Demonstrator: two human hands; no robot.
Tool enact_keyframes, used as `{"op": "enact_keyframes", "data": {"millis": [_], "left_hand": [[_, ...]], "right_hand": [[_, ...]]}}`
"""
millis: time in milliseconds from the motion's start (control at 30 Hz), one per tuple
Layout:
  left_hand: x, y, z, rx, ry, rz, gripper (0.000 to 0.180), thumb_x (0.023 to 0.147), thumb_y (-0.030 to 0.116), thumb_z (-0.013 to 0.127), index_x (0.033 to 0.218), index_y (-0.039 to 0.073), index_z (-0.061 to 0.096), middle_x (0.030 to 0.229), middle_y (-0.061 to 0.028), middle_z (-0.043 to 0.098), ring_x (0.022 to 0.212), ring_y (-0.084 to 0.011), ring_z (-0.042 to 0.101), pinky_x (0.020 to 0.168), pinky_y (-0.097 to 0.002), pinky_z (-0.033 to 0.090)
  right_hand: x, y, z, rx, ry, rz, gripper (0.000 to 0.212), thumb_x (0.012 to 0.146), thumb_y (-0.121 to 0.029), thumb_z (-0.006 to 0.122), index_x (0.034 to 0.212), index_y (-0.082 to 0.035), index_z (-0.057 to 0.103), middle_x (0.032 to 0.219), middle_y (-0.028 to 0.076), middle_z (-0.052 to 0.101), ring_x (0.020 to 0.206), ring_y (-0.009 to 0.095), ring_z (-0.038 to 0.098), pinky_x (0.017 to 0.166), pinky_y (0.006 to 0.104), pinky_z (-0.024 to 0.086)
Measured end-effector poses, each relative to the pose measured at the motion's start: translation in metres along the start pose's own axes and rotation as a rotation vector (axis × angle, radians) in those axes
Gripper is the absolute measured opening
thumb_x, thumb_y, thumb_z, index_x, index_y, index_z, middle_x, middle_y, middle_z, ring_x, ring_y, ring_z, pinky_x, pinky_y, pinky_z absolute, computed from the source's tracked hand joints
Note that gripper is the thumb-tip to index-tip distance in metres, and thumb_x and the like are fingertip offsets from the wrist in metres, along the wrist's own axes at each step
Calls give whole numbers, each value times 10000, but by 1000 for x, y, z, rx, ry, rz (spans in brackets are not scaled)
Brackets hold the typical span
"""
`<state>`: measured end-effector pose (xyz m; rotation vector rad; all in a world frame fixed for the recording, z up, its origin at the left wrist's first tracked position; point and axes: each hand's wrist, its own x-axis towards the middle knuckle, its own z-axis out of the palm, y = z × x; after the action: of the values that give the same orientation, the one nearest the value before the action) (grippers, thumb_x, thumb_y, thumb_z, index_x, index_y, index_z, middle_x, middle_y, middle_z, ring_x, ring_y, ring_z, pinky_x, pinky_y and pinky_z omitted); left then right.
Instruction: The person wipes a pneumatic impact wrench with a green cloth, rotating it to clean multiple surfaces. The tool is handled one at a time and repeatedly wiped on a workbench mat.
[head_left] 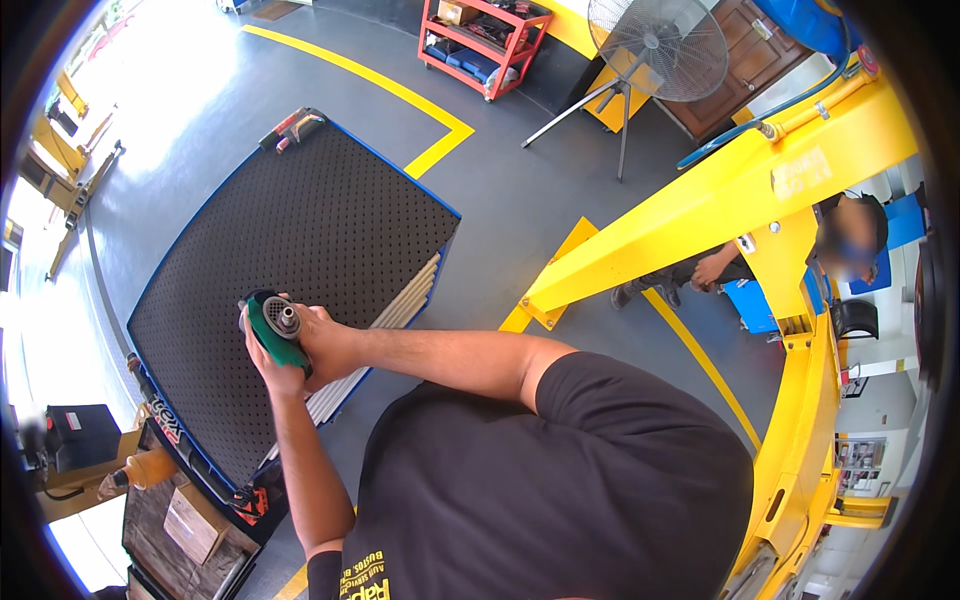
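left hand: was curled around the left side of the green tool, its grip closed
right hand: was bent against the tool's right side, holding it too, some fingertips hidden
green tool: was held between both hands above the black perforated tabletop, its round grey end and metal tip facing up
floor beyond: carried a red cart and a fan
right side: a yellow beam slanted before a seated person

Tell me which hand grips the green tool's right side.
The right hand, whose forearm runs off rightward; the left hand holds the left side of the green tool.
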<state>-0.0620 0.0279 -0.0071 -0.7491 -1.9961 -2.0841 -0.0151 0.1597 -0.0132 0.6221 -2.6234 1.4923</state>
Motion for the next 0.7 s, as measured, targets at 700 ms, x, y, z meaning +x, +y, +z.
{"op": "enact_keyframes", "data": {"millis": [700], "left_hand": [[-48,28,20,-181,102,-237,590,1124,408,333,1516,-20,444,1600,-220,415,1516,-351,379,1248,-495,285]], "right_hand": [[0,21,8,-160,59,-177,911,820,-341,820,1564,-65,373,1551,215,401,1428,440,368,1150,560,308]]}}
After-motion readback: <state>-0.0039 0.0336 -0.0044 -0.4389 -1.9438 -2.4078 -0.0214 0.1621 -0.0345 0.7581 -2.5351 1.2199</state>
